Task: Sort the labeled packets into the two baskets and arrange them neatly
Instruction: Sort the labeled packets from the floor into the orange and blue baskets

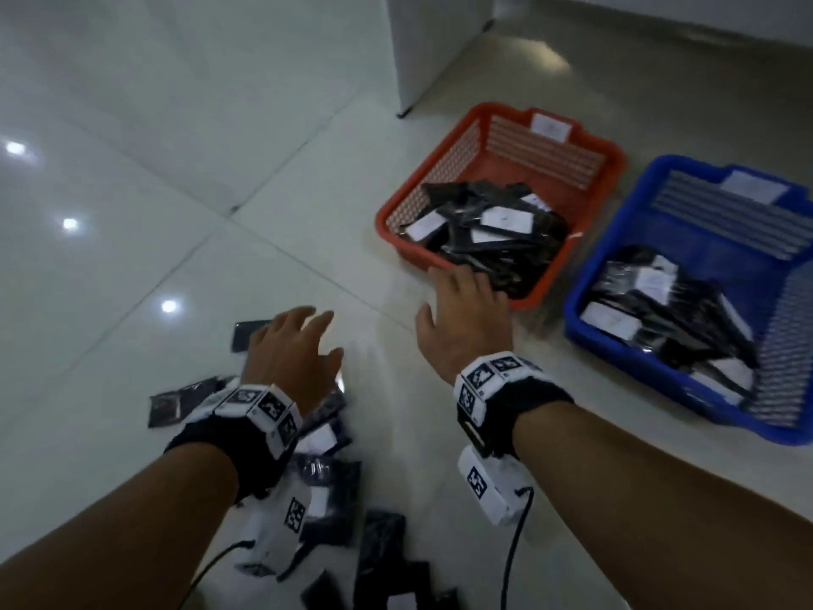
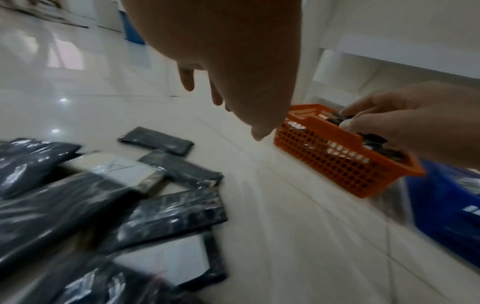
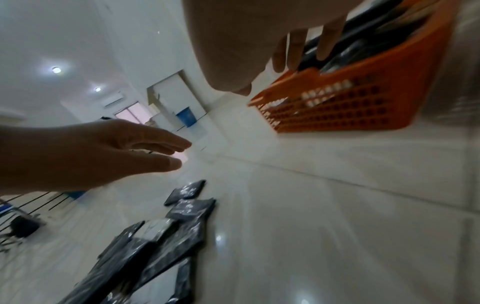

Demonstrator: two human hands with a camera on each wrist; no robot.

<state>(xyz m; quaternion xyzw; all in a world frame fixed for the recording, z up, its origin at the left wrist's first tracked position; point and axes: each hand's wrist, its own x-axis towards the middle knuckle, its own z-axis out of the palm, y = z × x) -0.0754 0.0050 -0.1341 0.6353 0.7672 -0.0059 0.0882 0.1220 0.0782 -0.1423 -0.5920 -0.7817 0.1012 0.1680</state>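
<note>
Hands over a tiled floor [image 1: 132, 178], neither holding a packet. Left hand [image 1: 288, 350], lower centre of the head view, hovers with fingers spread and straight above the loose pile of packets [image 1: 325, 473], which runs from the centre to the bottom edge of the frame. Right hand [image 1: 462, 319], just right of centre, reaches to the near rim of the orange basket [image 1: 391, 204]; its fingers [image 3: 330, 37] are extended and slightly apart, tips at or just over the packets in the orange basket [image 1: 497, 235], though contact cannot be told. Blue basket [image 1: 585, 297], at the right edge beside the orange one, holds its own heap of packets [image 1: 660, 310]. Each basket carries a white label on its far wall. White cabinet [image 1: 440, 41] stands at upper centre.
</note>
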